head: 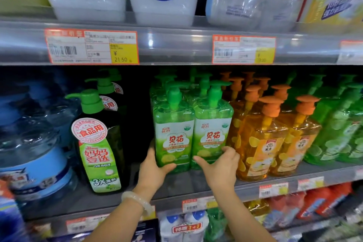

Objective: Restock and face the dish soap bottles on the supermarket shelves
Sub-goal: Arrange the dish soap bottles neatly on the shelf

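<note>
Both hands are gripping a shrink-wrapped twin pack of clear green pump-top dish soap bottles [191, 133] standing on the grey metal middle shelf [176, 184]. The left hand [152, 169] is wrapping its lower left corner while the right hand [220, 165] is curling round its lower right edge, thumb across the front. Orange pump bottles [261, 139] are standing just beside it on the right.

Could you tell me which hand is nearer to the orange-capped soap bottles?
The right. The right hand holds the right side of the green twin pack, next to the orange-capped bottles; the left hand holds the pack's far left side.
</note>
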Demonstrator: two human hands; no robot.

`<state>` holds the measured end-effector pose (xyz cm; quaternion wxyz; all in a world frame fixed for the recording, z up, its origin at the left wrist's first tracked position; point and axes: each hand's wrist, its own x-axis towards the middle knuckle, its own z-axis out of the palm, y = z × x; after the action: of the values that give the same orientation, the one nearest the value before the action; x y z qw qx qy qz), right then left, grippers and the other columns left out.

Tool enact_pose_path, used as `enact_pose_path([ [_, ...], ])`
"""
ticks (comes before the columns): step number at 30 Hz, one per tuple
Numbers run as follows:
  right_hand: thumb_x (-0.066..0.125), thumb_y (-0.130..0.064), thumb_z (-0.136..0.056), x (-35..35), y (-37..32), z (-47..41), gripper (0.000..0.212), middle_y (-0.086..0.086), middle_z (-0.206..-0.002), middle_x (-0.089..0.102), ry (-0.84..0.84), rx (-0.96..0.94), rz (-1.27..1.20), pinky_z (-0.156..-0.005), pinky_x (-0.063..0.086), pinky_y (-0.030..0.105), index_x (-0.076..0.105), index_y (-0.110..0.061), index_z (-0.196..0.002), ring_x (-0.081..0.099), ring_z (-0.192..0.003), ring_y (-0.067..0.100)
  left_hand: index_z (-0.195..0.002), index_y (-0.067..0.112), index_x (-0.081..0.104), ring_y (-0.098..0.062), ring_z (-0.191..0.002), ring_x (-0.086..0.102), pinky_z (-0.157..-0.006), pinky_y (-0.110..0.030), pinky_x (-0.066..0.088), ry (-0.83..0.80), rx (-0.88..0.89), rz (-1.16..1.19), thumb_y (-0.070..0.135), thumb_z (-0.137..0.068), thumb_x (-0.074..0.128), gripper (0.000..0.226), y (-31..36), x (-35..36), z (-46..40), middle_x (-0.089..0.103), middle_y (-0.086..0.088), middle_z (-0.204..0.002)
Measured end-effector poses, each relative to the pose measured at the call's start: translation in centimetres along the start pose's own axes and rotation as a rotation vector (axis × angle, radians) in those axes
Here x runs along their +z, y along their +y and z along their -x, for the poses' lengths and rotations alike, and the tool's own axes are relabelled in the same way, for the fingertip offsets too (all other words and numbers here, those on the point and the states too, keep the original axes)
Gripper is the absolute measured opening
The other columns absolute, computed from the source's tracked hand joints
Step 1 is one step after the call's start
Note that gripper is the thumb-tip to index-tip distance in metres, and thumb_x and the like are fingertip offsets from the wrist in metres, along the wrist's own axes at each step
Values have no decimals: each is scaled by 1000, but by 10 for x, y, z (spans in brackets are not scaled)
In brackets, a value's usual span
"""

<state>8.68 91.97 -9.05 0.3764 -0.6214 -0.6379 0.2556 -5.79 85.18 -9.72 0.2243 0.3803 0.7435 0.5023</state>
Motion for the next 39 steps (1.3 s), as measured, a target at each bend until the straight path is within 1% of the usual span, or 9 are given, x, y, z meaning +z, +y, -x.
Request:
enact_pose_path([
  [5,88,-36,-58,7,4,-8,115,18,-139,37,-85,-8,-91,-105,35,43,18,-4,-144,34,-132,33,-136,11,39,-24,-115,56,-84,-20,34,-10,-22,-17,7,-73,78,74,2,1,-3,60,-9,-126],
  [12,88,-33,-59,21,7,-20,112,20,-134,43,-109,-31,-87,-99,42,46,19,-4,-141,40,-126,35,-135,12,40,-18,-109,57,-88,-21,38,-31,-41,-4,5,-73,78,74,-2,0,-6,62,-7,-123],
  [20,87,-35,-60,21,9,-25,110,19,-134,43,-124,-55,-53,-98,44,46,19,-3,-140,42,-125,35,-142,16,32,-19,-114,56,-91,-23,38,-35,-45,-21,7,-73,78,83,-7,2,-8,60,-5,-126],
  [26,84,-33,-66,9,9,-5,117,21,-144,30,-176,-25,-60,-108,33,44,5,-3,-147,30,-134,35,-137,6,32,-28,-116,57,-90,-29,44,13,-97,-148,19,-76,77,76,-4,3,2,60,-11,-125],
  [28,80,-28,-72,5,12,14,106,19,-143,30,-132,-121,-34,-108,31,40,9,-4,-147,30,-133,33,-143,6,26,-27,-124,50,-96,-29,41,39,-51,-182,20,-77,75,83,-6,3,16,54,-12,-131],
  [30,77,-21,-75,6,16,37,87,19,-137,36,-129,-341,17,-105,35,39,26,-4,-144,36,-128,33,-145,7,25,-25,-131,42,-101,-25,34,66,19,-209,18,-80,72,81,-7,2,34,46,-10,-137],
  [33,82,-9,-66,25,23,66,57,18,-116,55,-168,-709,101,-90,49,43,57,-3,-117,53,-108,34,-137,11,40,-21,-127,44,-102,-24,32,93,135,-303,15,-83,66,60,-13,-11,62,46,-6,-133],
  [36,87,-8,-55,45,14,102,54,13,-103,62,-283,-892,146,-75,56,39,59,-10,-101,49,-96,25,-138,18,39,-19,-127,44,-104,-30,37,103,128,-448,18,-88,58,53,-31,-43,93,44,0,-138],
  [39,89,-11,-46,67,-5,144,55,11,-97,65,-435,-941,198,-67,57,36,65,-9,-95,63,-82,30,-142,17,34,-21,-130,40,-104,-30,36,170,80,-613,27,-89,51,56,-53,-91,124,40,-2,-143],
])
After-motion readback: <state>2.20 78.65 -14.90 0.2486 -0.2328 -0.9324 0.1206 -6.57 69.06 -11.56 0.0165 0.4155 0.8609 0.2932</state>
